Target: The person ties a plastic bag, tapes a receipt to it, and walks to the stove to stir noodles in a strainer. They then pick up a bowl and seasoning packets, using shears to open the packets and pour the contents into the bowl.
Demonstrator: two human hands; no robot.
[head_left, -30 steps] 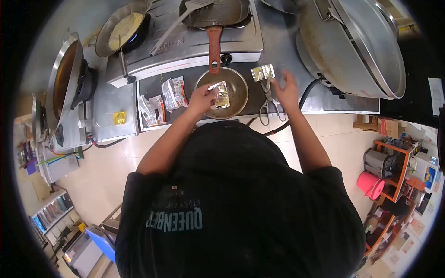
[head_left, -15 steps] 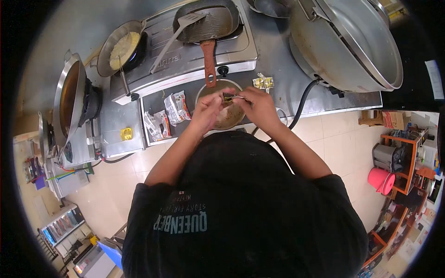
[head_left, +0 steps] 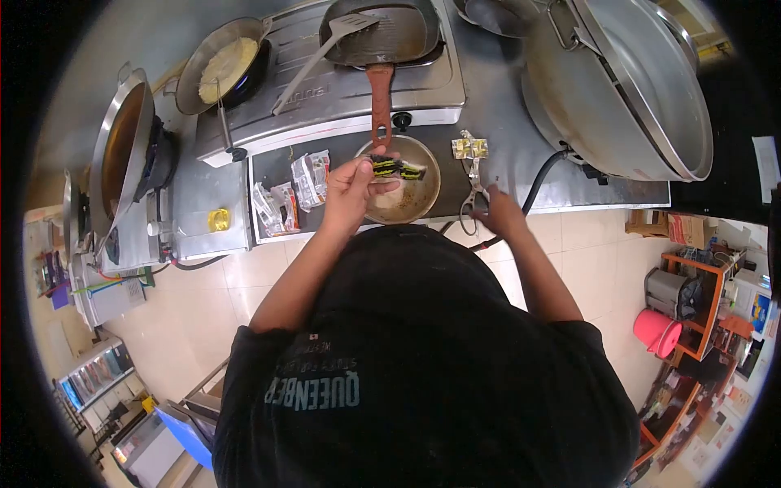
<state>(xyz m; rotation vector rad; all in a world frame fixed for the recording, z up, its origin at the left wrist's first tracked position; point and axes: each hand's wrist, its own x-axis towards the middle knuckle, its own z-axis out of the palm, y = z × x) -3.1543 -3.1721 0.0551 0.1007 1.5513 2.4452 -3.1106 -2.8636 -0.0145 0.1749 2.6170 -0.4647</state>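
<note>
My left hand (head_left: 351, 192) pinches a black sachet with yellow-green stripes (head_left: 399, 169) over a round metal bowl (head_left: 426, 191). Pale powder shows inside the bowl, partly hidden by the hand. At the counter's front edge, my right hand (head_left: 503, 210) is closed at the handle loops of metal scissors (head_left: 473, 185); its fingers are blurred and dark. The scissors' blades point away from me, towards shiny gold sachets (head_left: 469, 148). Left of the bowl lie white-and-red packets, one upper packet (head_left: 310, 180) and a lower pair (head_left: 275, 209).
A gas stove (head_left: 309, 102) holds a square pan (head_left: 382, 37) with a spatula (head_left: 313, 65) across it; its brown handle reaches over the bowl. Pale food fries in a wok (head_left: 228, 69). Large pots (head_left: 618, 98) stand right, a black hose (head_left: 537, 185) below. An oil-filled wok (head_left: 126, 154) is left.
My right hand has left the sachet and moved right and towards me, to the scissors. My left hand keeps the sachet over the bowl, and more of the sachet shows.
</note>
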